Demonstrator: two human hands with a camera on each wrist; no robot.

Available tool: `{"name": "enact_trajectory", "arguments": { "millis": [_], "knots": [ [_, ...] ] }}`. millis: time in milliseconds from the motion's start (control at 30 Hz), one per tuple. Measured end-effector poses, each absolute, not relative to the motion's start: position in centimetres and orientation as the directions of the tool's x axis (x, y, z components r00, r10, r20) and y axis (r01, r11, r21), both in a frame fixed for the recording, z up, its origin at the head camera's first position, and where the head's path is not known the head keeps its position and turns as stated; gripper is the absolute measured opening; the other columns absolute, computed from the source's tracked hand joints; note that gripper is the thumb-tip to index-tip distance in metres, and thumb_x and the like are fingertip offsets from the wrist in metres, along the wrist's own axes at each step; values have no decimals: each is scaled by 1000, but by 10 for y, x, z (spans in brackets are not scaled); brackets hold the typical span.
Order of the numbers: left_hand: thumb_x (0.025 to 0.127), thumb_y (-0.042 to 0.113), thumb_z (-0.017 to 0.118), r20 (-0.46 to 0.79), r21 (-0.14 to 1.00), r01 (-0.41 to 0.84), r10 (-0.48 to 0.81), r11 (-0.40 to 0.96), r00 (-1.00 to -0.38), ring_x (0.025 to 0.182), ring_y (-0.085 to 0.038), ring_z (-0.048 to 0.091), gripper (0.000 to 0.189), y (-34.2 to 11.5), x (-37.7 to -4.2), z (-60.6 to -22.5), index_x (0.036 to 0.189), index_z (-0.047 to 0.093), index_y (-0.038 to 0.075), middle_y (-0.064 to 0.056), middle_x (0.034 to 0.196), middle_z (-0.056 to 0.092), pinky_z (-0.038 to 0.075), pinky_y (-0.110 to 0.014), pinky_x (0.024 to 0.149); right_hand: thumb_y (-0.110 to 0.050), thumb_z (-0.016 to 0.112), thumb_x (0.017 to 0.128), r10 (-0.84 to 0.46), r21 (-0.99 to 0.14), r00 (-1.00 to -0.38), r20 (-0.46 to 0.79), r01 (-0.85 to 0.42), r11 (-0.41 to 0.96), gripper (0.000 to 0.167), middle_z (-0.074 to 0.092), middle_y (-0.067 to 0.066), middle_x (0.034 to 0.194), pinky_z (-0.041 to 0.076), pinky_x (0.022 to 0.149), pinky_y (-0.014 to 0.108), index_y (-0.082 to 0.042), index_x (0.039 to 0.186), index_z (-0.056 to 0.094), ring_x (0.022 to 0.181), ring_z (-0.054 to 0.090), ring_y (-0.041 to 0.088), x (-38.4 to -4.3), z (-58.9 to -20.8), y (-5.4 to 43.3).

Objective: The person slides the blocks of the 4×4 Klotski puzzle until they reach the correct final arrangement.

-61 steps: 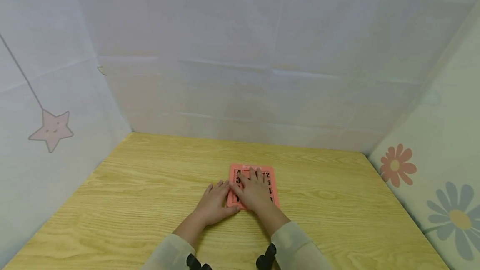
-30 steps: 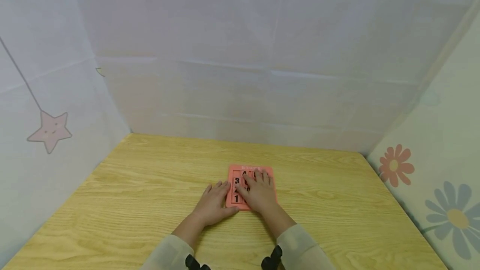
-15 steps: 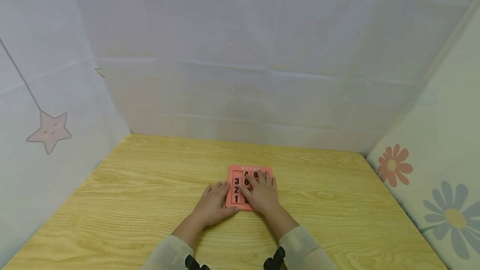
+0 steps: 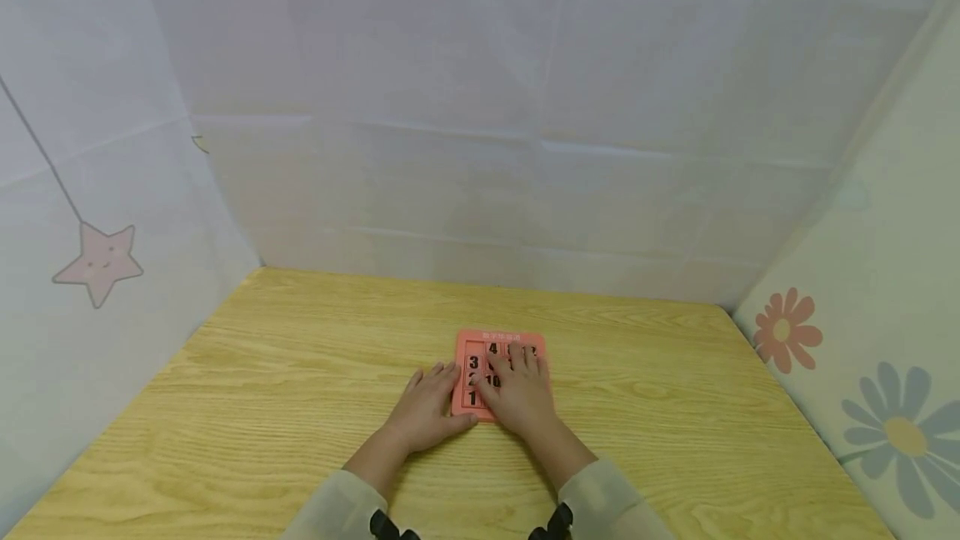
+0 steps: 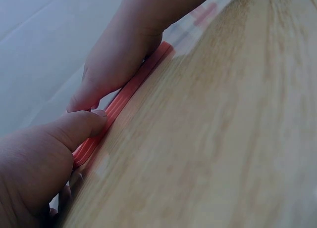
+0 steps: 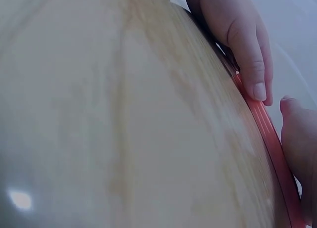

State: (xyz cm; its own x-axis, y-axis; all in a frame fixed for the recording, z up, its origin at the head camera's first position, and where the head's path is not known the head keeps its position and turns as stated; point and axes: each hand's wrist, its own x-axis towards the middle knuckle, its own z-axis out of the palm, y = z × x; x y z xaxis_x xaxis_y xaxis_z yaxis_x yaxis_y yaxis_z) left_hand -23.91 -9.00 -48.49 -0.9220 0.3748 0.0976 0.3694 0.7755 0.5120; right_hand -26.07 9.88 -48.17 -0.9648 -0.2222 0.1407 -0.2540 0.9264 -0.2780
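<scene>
A pink number slide puzzle (image 4: 501,337) lies flat on the wooden table, its black-numbered tiles partly hidden by the right hand. The tile with 4 (image 4: 492,349) stands in the top row beside an open slot at the top left corner. My left hand (image 4: 426,411) holds the puzzle's near left corner, fingertips along the left side and thumb at the near edge. Over the tiles my right hand (image 4: 522,394) is spread, its fingertips on the upper rows. In the left wrist view the left thumb (image 5: 81,126) touches the puzzle's edge (image 5: 121,102).
The yellow wood-grain table (image 4: 337,332) extends around the puzzle on every side. Pale cloth walls (image 4: 450,107) enclose it at the back and both sides, printed with a star (image 4: 99,263) and flowers (image 4: 906,437). Each wrist wears a black camera mount (image 4: 553,521).
Tile 4 has slid right from the top left corner, leaving the open slot there. My right hand has shifted slightly right over the tiles; my left hand stays in place.
</scene>
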Motion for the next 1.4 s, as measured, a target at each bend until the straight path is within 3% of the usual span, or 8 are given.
{"name": "enact_trajectory", "arguments": {
  "millis": [567,1400],
  "knots": [
    [86,56,66,120,495,371,362,786,-925,145,-37,33,87,-90,-240,-488,146,42,-2,-17,153,43,20,-59,120,-62,39,98,-267,-316,-955,131,-296,901,62,31,18,159,14,121,62,-23,145,50,150,17,43,-250,-482,91],
    [87,57,64,107,507,372,371,778,-923,146,-38,31,87,-88,-238,-483,148,40,0,-17,154,40,18,-59,121,-65,37,97,-248,-265,-965,81,-261,928,65,28,15,161,13,121,62,-26,148,46,151,14,41,-264,-479,88]
  ]
}}
